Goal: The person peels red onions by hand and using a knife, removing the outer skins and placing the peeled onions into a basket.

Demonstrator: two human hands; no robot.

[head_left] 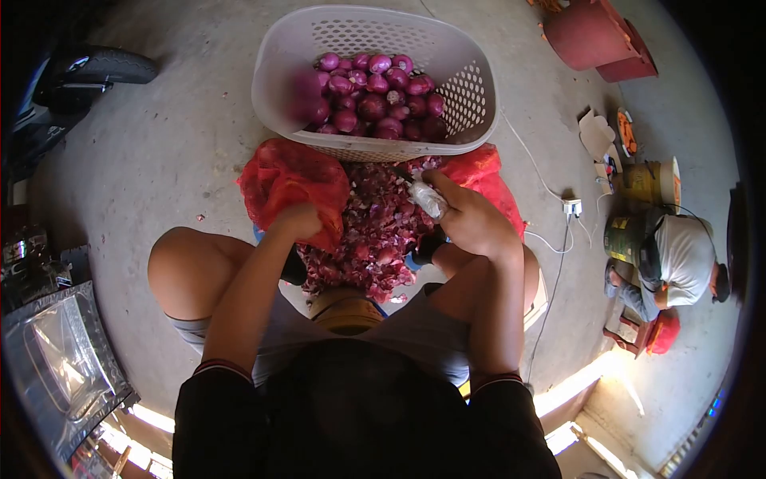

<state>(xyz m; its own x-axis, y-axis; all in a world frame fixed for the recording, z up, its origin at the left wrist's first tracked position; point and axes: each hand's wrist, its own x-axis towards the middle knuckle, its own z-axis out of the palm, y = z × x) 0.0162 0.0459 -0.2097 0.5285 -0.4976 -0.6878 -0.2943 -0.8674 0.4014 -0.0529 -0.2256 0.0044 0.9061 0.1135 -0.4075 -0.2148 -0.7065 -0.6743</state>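
Note:
My left hand (300, 221) reaches into a red mesh sack (291, 180), and its fingers are hidden by the mesh. My right hand (475, 215) is closed around a small knife (428, 199) whose handle is wrapped in whitish plastic; the short dark blade points up and left. Between my legs lies a heap of purple onion skins (371, 231). Past the heap stands a grey perforated plastic basket (279, 80) holding many peeled purple onions (371, 104). A second red mesh sack (484, 180) is partly behind my right hand.
A white plug adapter (572, 207) and its cables lie on the floor to the right. Farther right, another person (686, 255) sits bent over near buckets (650, 182). Red tubs (590, 36) stand at the upper right, and a black wheel (116, 65) at the left.

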